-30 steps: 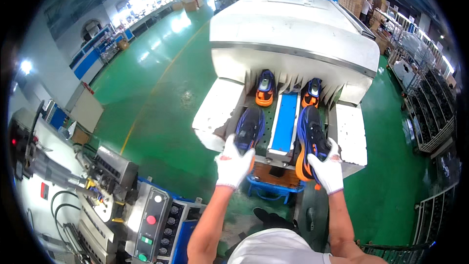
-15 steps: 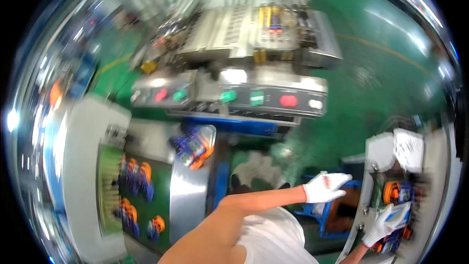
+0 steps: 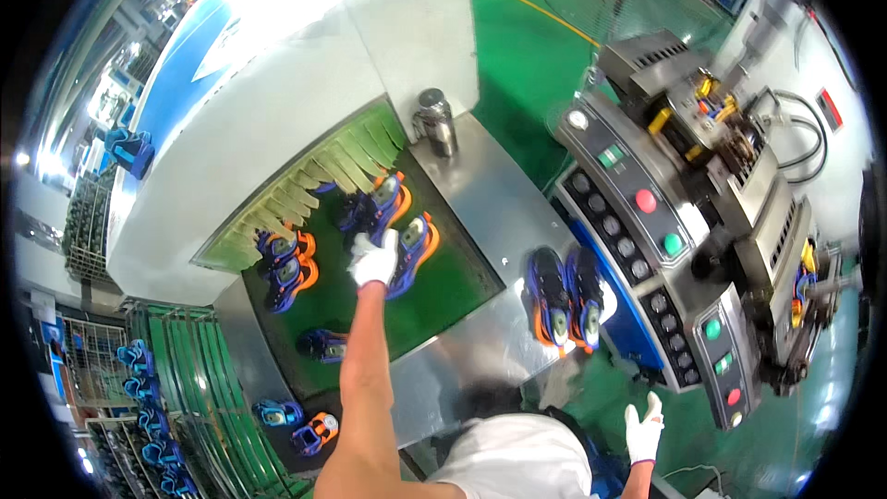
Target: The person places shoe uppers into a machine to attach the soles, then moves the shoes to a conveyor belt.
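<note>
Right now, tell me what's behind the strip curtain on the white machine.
Shoes stand by the strip curtain, and a small blue piece shows beneath its edge; the curtain covers anything deeper inside.

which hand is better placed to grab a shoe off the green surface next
Probably the left hand: it is over the green surface, close by a blue-and-orange shoe. The right hand looks empty but is off to the side, farther away.

No legible text. Red label (image 3: 829,111) on white surface (image 3: 806,60), between 2 and 3 o'clock; marks on panel (image 3: 718,346), 4 o'clock, too small.
</note>
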Action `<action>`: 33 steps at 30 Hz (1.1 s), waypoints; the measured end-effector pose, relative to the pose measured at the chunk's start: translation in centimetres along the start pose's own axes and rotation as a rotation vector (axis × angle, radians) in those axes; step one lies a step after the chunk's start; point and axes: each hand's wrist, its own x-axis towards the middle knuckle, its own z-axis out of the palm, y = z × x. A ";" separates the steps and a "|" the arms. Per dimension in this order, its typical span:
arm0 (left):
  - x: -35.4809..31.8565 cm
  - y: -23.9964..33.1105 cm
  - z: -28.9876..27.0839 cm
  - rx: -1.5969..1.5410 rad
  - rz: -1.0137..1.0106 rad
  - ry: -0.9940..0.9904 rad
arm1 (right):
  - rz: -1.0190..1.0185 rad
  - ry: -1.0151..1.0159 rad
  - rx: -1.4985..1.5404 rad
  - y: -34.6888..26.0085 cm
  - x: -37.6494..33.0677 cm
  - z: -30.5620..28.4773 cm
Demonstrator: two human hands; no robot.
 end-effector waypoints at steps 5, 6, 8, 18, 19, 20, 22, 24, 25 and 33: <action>0.6 -1.9 8.0 -0.005 0.118 0.047 | -0.078 -0.272 -0.164 -9.3 3.0 0.9; 0.1 -2.1 8.3 -0.114 0.151 0.091 | -0.096 -0.301 -0.156 -9.8 3.6 1.4; -1.1 -2.9 7.0 -0.220 0.242 0.099 | -0.134 -0.307 -0.100 -9.7 4.6 2.8; -22.4 16.6 -4.5 -0.555 1.238 -0.575 | -0.884 -0.284 -0.179 -27.1 7.0 1.6; -24.6 19.5 -5.1 -0.590 1.306 -0.634 | -0.788 -0.353 -0.146 -25.1 8.0 0.4; -27.1 22.8 -5.7 -0.639 1.389 -0.714 | -0.672 -0.403 -0.111 -22.1 9.3 -1.0; -30.4 28.1 -6.5 -0.599 1.577 -0.771 | -0.742 -0.163 0.140 -20.8 9.7 -6.2; -34.2 34.0 -7.1 -0.706 1.747 -0.840 | -0.440 -0.305 0.245 -15.8 10.9 -10.9; -36.4 36.5 -7.4 -0.739 1.816 -0.702 | -0.180 -0.215 0.114 -12.7 10.4 -12.2; -60.2 58.6 13.2 -0.685 1.414 -0.960 | 0.201 0.400 1.790 2.3 1.1 -20.2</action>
